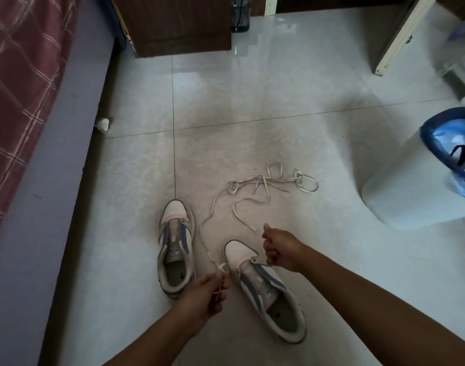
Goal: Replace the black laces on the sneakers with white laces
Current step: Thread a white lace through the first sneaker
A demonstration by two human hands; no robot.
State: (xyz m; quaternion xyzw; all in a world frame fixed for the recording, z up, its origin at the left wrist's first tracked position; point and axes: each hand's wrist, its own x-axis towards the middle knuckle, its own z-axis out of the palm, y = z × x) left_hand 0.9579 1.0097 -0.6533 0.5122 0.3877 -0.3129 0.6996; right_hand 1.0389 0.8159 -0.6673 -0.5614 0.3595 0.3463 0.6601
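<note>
Two white sneakers with purple stripes lie on the tiled floor, both with bare eyelets. The left sneaker (177, 249) points away from me. The right sneaker (238, 250) lies angled, toe towards the upper left. White laces (263, 184) sprawl in a loose tangle just beyond the shoes. My left hand (205, 294) pinches one strand beside the right sneaker's toe; that strand runs up to the tangle. My right hand (281, 249) is curled in a fist over the right sneaker's toe, and another strand ends at its thumb. No black laces are in view.
A bed with a red checked cover (20, 75) runs along the left. A dark wooden cabinet (173, 22) stands at the back, a pale table leg (395, 35) at the back right. A white bin with a blue bag (411, 186) stands right. A crumpled white scrap (103, 125) lies by the bed.
</note>
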